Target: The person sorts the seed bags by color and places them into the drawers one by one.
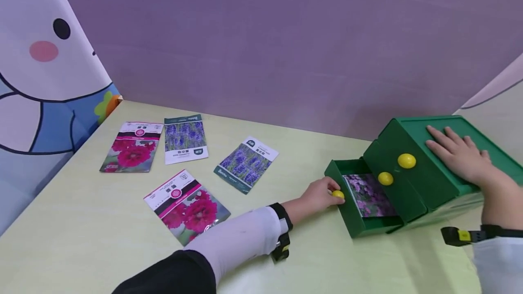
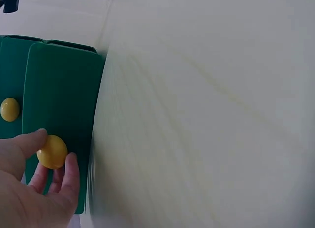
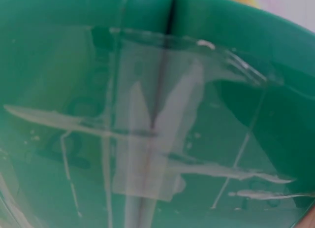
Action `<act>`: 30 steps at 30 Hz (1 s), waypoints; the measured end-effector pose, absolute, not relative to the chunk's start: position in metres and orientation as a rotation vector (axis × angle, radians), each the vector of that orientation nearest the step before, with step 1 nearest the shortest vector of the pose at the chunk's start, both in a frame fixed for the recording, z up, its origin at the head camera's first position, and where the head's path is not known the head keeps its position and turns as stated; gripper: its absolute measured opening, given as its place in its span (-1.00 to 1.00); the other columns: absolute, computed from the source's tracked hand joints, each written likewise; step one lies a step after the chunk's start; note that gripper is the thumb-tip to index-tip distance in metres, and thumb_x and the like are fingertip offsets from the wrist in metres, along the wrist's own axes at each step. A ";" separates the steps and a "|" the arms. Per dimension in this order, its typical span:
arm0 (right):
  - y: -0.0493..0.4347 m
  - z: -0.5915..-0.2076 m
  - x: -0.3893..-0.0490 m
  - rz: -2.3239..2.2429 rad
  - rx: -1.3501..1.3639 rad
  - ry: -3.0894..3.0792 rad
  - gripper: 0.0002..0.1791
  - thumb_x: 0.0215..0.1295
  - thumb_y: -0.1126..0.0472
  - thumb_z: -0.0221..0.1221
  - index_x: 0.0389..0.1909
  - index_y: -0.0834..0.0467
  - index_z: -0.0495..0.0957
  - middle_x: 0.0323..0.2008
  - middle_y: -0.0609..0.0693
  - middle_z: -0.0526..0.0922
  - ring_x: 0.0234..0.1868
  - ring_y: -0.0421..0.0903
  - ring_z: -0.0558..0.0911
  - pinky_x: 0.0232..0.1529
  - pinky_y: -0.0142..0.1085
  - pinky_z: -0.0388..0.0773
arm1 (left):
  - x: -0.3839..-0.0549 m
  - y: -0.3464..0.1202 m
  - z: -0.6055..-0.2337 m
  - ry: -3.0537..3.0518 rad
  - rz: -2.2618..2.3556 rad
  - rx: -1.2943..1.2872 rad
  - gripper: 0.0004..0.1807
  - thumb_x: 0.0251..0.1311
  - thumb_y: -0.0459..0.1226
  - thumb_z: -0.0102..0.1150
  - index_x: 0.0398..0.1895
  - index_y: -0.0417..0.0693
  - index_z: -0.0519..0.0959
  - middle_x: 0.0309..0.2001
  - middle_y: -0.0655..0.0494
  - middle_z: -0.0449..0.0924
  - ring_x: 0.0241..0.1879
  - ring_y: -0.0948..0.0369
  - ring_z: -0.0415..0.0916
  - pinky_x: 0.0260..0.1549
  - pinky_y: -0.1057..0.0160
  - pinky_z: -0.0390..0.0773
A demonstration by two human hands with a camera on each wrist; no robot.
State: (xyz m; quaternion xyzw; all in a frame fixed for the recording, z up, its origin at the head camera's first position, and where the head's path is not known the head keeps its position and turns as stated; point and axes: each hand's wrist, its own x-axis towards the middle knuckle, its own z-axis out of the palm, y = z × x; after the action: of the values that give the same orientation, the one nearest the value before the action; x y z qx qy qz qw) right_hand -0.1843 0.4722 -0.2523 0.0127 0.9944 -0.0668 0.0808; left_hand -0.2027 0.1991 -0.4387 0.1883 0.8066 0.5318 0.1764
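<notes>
Behind everything, a purple backdrop [image 1: 261, 49] rises from the back edge of a pale yellow table [image 1: 298, 153]. At the table's right end sits a green box [image 1: 377, 149], with clear tape [image 3: 152, 154] showing across a seam in the right wrist view. Its drawer [image 1: 354, 223] stands pulled out toward the left, holding a packet with pinkish-purple flowers [image 1: 369, 196]. Left of it lie four more packets: two with pink flowers [image 1: 132, 149] [image 1: 188, 208], two with violet flower spikes [image 1: 186, 139] [image 1: 246, 164]; one of each kind lies side by side near the back.

On top of the box, the right hand [image 1: 461, 155] rests palm down, its fingers straight and slightly apart. At the drawer's front, the left hand [image 1: 320, 196] pinches the round yellow knob [image 1: 337, 193] between thumb and fingers. Two matching knobs [image 1: 407, 161] [image 1: 385, 178] sit on the box's front.
</notes>
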 end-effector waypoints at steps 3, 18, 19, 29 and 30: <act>0.472 -0.253 -0.186 -0.208 0.034 2.965 -0.27 0.38 -0.27 -0.48 0.38 -0.03 -0.49 0.34 0.37 -0.52 0.19 0.53 -0.46 -0.05 0.53 -0.40 | -0.204 0.208 -0.437 2.299 1.494 0.560 -0.69 -0.05 -0.19 0.35 -0.25 -0.03 0.47 -0.34 0.21 0.47 -0.38 0.33 0.35 -0.42 0.45 0.40; 0.473 -0.256 -0.186 -0.204 0.028 3.021 -0.29 0.39 -0.25 -0.47 0.40 -0.01 -0.43 0.35 0.37 -0.47 0.21 0.52 -0.43 -0.07 0.54 -0.37 | -0.207 0.267 -0.430 2.401 1.433 0.623 -0.70 -0.04 -0.15 0.35 -0.29 0.00 0.46 -0.42 0.28 0.42 -0.42 0.39 0.31 -0.42 0.54 0.33; 0.474 -0.257 -0.185 -0.204 0.025 3.026 -0.29 0.39 -0.24 -0.47 0.40 -0.01 -0.43 0.35 0.37 -0.48 0.21 0.52 -0.43 -0.08 0.54 -0.37 | -0.207 0.270 -0.429 2.411 1.421 0.625 -0.70 -0.04 -0.15 0.34 -0.29 0.01 0.46 -0.42 0.29 0.42 -0.42 0.39 0.30 -0.43 0.54 0.32; 0.475 -0.265 -0.185 -0.212 0.018 3.044 -0.30 0.40 -0.22 -0.46 0.40 0.01 -0.43 0.35 0.38 -0.49 0.21 0.52 -0.45 -0.08 0.55 -0.38 | -0.209 0.281 -0.424 2.552 1.149 0.663 -0.73 0.01 -0.10 0.30 -0.26 0.07 0.48 -0.42 0.33 0.46 -0.45 0.42 0.30 -0.46 0.57 0.28; 0.474 -0.264 -0.187 -0.212 0.015 3.048 -0.30 0.40 -0.22 -0.46 0.40 0.01 -0.43 0.35 0.38 -0.49 0.20 0.52 -0.45 -0.09 0.55 -0.38 | -0.212 0.280 -0.423 2.557 1.122 0.695 -0.73 0.03 -0.09 0.28 -0.24 0.07 0.49 -0.39 0.33 0.48 -0.44 0.43 0.30 -0.45 0.58 0.28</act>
State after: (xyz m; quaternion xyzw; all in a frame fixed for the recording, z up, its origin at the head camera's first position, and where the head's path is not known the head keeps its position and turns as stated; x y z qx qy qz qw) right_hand -0.1870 0.4743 -0.2639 0.0048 0.9966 -0.0695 0.0429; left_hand -0.2119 0.2796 -0.4230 0.2393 0.8809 0.3866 0.1316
